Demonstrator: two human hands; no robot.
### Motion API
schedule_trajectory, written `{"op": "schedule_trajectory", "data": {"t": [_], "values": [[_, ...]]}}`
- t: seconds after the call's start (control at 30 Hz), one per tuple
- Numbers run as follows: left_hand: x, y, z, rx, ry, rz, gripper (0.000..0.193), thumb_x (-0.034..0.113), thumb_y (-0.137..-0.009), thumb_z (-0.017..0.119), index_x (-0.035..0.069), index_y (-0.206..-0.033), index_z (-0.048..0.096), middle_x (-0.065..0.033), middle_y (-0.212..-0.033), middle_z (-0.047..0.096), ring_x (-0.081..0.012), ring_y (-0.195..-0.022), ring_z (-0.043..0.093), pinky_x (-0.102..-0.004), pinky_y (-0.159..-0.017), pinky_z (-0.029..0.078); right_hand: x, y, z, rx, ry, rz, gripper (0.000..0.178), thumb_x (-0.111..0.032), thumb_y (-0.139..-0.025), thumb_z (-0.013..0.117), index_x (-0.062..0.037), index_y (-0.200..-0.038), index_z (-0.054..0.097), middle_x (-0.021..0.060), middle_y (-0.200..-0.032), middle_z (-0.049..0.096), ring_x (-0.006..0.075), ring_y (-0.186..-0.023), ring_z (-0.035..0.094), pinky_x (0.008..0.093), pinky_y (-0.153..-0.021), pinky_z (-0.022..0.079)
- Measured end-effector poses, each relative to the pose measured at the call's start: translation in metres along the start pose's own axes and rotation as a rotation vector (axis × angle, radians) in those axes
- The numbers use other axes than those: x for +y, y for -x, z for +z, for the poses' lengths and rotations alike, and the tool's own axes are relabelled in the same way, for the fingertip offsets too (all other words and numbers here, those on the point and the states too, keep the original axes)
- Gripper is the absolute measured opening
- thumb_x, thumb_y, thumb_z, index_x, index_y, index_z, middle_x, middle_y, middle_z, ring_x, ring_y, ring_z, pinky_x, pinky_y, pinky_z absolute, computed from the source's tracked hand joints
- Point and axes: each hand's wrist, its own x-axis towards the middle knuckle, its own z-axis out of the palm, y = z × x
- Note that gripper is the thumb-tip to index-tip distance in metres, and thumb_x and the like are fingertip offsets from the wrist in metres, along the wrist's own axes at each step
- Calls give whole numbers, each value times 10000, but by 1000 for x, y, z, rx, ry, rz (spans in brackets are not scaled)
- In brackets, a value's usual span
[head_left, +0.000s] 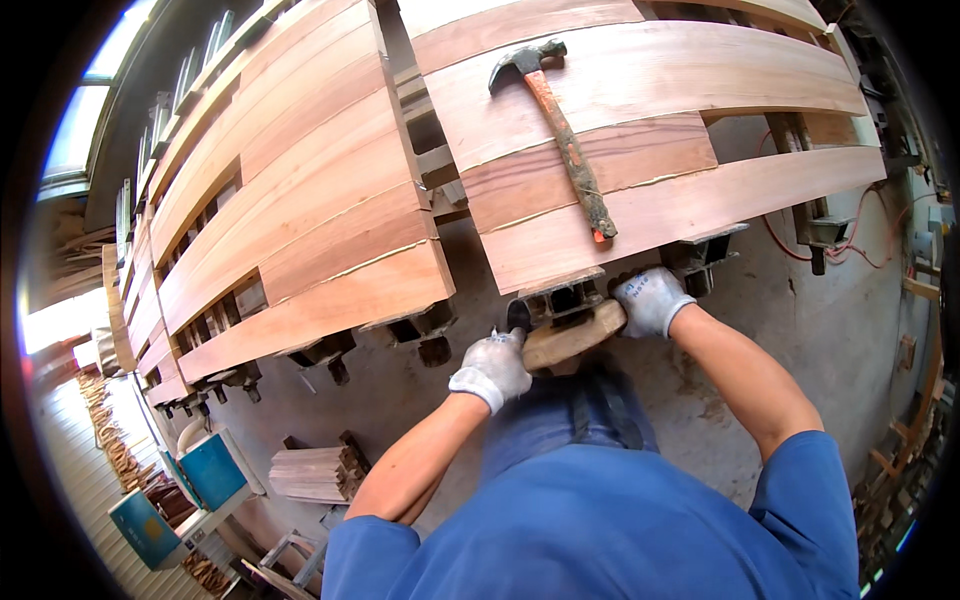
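My left hand (495, 366), in a white work glove with dark fingertips, is closed at the left end of a worn, tan wooden block (572, 338). At the block's other end, my right hand (648, 302) in a matching glove is closed too, its fingertips partly hidden. Just beyond the block, a metal clamp end (564, 298) juts out below the front edge of the reddish planks (660, 200). A claw hammer (566, 150) with a worn, orange-marked handle lies across those planks, head away from me.
Another panel of planks (330, 270) lies to the left, across a narrow gap. More metal clamp ends (705, 252) stick out along the front edge. Stacked wood strips (315, 472) sit on the floor at lower left, near a blue-and-white machine (212, 470). A red hose (855, 235) hangs at right.
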Motion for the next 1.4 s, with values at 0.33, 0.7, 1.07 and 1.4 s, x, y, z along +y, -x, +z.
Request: {"op": "schedule_trajectory", "data": {"t": [0.33,0.7,1.07,1.4], "values": [[25,11,-22,-72,-144,-77,456,168,-782,637,10,-1210,645,-243,-1062,741,-391,-1004,728,-465,-904,582,26,-36,56,298,-117,-211,448,-490,-721,770,-126,-981,761,159,-1035,761,335,-963,739,466,-851,590],[28,36,5,-153,-76,33,448,307,-770,746,62,-1134,652,-223,-1041,741,-384,-992,726,-474,-880,591,11,15,62,51,-124,-134,405,-420,-715,816,-115,-971,742,177,-1002,757,366,-968,730,464,-860,591],[140,-36,37,247,-74,499,675,313,-842,758,11,-1391,506,-204,-1162,644,-378,-1064,654,-472,-936,533,139,156,61,262,40,328,363,-375,-706,809,-167,-987,707,97,-1004,723,281,-1013,692,417,-929,507],[164,-54,19,224,-135,285,732,409,-843,764,27,-1410,504,-217,-1232,643,-372,-1131,647,-466,-982,520,195,78,47,170,-70,296,439,-411,-686,852,-141,-1023,774,149,-1092,752,327,-1045,713,440,-941,554]]}}
